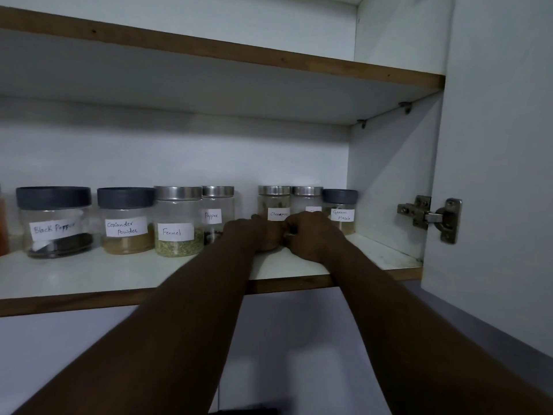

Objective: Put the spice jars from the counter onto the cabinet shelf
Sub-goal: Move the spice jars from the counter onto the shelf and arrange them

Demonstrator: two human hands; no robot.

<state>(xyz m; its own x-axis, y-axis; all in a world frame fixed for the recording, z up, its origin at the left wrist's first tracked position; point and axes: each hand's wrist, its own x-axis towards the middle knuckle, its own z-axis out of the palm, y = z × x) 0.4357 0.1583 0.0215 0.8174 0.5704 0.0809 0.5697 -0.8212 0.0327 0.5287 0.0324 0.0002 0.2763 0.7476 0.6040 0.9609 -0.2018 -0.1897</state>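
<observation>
The fingers of both hands are curled inward and meet on the shelf [89, 274], the left hand [263, 233] and right hand [311, 235] touching each other; whether they hold anything between them cannot be told, since only a glint shows there. Directly behind the hands stand the Cinnamon jar [274, 203], a jar with a hidden label [307, 200] and the Garam Masala jar [340, 209]. Further left along the shelf stand the Pepper jar [217, 212], Fennel jar [178, 221], Coriander Powder jar [126, 220] and Black Pepper jar [54, 221].
</observation>
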